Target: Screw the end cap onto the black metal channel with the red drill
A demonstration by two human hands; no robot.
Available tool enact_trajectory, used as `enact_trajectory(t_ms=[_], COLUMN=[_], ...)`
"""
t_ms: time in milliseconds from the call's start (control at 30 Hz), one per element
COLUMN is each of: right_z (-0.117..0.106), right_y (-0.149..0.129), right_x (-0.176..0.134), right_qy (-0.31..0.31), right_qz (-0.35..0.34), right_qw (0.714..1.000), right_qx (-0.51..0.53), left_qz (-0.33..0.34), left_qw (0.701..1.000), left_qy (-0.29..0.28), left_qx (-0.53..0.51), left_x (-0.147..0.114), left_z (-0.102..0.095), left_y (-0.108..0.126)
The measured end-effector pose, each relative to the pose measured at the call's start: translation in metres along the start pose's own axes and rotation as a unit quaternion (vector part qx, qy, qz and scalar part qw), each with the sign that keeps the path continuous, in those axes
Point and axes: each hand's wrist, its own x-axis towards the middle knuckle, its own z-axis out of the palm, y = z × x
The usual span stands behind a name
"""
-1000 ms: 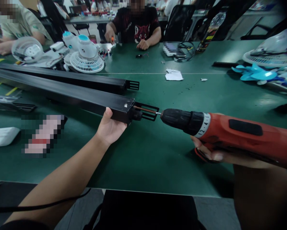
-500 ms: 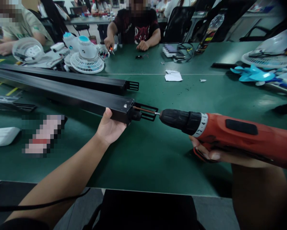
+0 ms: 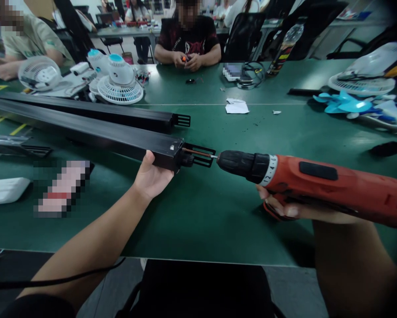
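Observation:
My left hand [image 3: 154, 176] is wrapped round the near end of a long black rectangular bar [image 3: 119, 134], thumb on its side and fingers underneath. A slotted black bracket [image 3: 203, 154] and a black knob [image 3: 187, 160] stick out of that end. In my right hand [image 3: 284, 207] is a red cordless drill [image 3: 318, 176] with a black chuck, pointing left. Its long thin bit [image 3: 198, 153] reaches along the bracket to the bar's end face; whether the tip sits in a screw cannot be made out. A second black bar [image 3: 135, 117] with a similar bracket lies behind.
A phone [image 3: 64, 187] and a white plastic piece [image 3: 6, 190] lie left on the green table [image 3: 218, 229]. Fan parts [image 3: 119, 84] stand at the back left, blue fan blades [image 3: 347, 104] at the right. A bottle [image 3: 284, 51] and paper [image 3: 236, 106] are farther back. A co-worker [image 3: 188, 39] sits opposite.
The drill and my right hand show slightly farther left; the bit stays at the bar's end. My left hand keeps its hold. The co-worker opposite has brought both hands together round an orange-tipped object.

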Motion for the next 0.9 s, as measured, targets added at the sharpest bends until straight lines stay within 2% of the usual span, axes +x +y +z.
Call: enact_trajectory(t_ms=[133, 267, 433, 567, 900], right_z=[0.000, 0.000, 0.004, 0.006, 0.002], right_y=[0.000, 0.003, 0.000, -0.005, -0.019], right_x=[0.003, 0.001, 0.004, 0.007, 0.005], right_qy=[-0.019, 0.003, 0.018, -0.002, 0.003], right_qz=[-0.024, -0.020, -0.037, -0.023, 0.023], right_qw=[0.999, 1.000, 0.999, 0.999, 1.000], right_qx=[0.022, 0.002, 0.003, 0.024, 0.018], left_qz=[0.000, 0.015, 0.008, 0.014, 0.014], left_qw=[1.000, 0.999, 1.000, 1.000, 0.999], left_qy=[0.004, 0.023, 0.008, 0.004, 0.003], left_qx=[0.013, 0.023, 0.015, 0.024, 0.035], left_x=[0.001, 0.002, 0.004, 0.005, 0.004], left_z=[0.002, 0.001, -0.002, -0.001, -0.003], left_y=[0.000, -0.001, -0.003, -0.002, 0.000])
